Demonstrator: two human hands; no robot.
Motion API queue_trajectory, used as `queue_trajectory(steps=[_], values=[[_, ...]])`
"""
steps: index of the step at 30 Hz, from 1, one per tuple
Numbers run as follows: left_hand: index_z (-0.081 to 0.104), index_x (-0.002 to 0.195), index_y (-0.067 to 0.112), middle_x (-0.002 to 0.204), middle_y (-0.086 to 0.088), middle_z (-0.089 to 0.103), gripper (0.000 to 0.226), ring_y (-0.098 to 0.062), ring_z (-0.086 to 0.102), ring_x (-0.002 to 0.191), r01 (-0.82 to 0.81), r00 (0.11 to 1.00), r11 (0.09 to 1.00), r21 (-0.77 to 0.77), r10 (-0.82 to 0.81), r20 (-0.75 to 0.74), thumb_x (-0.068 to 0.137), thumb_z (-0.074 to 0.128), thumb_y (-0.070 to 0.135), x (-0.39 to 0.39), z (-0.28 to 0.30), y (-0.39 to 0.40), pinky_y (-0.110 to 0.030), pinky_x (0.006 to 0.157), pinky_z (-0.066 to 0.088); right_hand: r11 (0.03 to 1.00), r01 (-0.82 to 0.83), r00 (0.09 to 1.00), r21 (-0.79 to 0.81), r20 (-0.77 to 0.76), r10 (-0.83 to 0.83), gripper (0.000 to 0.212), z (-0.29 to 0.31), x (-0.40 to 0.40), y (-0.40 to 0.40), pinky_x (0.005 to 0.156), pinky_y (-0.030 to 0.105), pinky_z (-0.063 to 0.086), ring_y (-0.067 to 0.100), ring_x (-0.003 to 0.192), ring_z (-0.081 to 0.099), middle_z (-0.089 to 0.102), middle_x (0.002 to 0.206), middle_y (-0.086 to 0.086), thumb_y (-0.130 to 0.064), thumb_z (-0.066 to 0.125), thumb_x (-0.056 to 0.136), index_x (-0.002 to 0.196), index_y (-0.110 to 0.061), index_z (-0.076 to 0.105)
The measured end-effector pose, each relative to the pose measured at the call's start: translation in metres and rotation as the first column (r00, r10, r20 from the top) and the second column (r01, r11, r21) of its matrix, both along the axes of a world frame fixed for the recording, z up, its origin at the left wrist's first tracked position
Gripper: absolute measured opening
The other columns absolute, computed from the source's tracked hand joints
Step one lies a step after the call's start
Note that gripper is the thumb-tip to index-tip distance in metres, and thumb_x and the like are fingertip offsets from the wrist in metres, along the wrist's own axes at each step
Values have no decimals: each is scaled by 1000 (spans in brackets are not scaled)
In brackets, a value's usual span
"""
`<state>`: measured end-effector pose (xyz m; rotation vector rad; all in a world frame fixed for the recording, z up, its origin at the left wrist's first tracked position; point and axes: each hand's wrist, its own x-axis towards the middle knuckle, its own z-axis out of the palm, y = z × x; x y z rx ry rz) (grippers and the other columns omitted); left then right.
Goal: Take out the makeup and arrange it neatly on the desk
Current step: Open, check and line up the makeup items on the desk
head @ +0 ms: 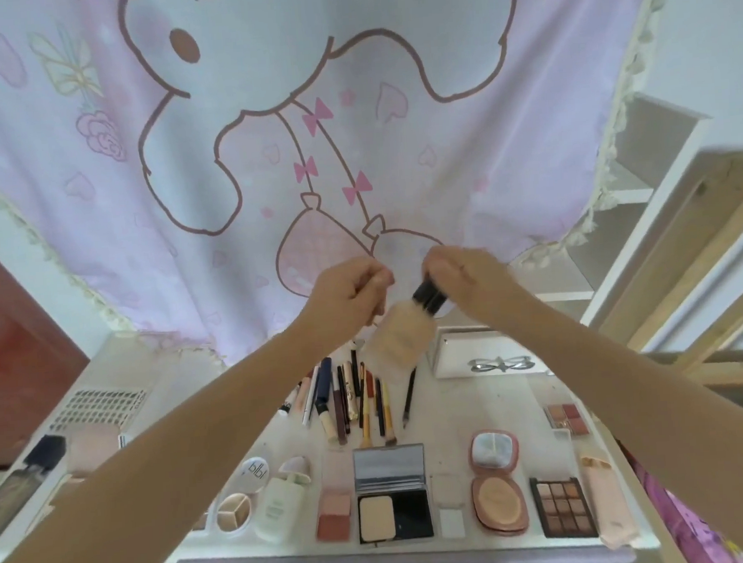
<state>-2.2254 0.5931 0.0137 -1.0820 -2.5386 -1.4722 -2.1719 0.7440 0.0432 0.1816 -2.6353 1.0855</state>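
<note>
My right hand [460, 276] grips the black cap of a beige foundation bottle [401, 338], held tilted in the air above the white desk [447, 411]. My left hand [351, 291] is closed beside it, pinching something small that I cannot make out. Below the bottle lies a row of pencils, brushes and tubes [346, 398]. Along the front edge sit a round compact [236, 509], a pale green bottle [283, 500], a blush palette [334, 516], an open black powder compact [394, 497], a pink round compact [497, 484] and a brown eyeshadow palette [564, 506].
A pink cartoon curtain [308, 133] hangs behind the desk. A white box with a bow emblem [491, 354] stands at the back right, a small red palette [565, 417] near it. A dark bottle [21, 481] and white perforated panel [99, 406] lie left. White shelves [643, 203] stand right.
</note>
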Motion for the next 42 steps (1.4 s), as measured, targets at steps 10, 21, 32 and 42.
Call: queue_trajectory(steps=[10,21,32,42], values=[[48,101,9,94,-10,57,35,-22,62,72,-217,435,962,168,-59,898,97,30,39,-3,-67,-8,-33,66,54,974,204,963,-96,200,-182,40,-66,-32,12,39,12,30,11,49,30,32,53,0,-10,37,92,53,-17,33],[48,121,8,120,-6,43,48,-10,42,91,-253,967,941,-225,243,-74,80,67,23,-17,-83,21,-10,75,29,805,409,881,-430,415,-226,37,-72,-52,28,30,11,19,3,23,23,27,49,2,-21,36,94,58,-14,35],[57,90,13,85,-8,53,19,-16,50,77,-166,941,985,-52,174,290,86,52,32,-22,-102,45,-17,66,39,982,187,872,3,460,-168,25,-88,-50,34,45,19,34,13,44,43,45,57,3,-24,33,98,82,-7,42],[50,116,17,99,7,53,42,-9,49,90,-120,964,941,-318,187,191,79,66,27,-26,-127,40,-25,82,42,952,256,847,-169,515,-136,29,-103,-49,56,51,23,37,10,38,46,49,49,1,-29,36,96,72,-17,45]])
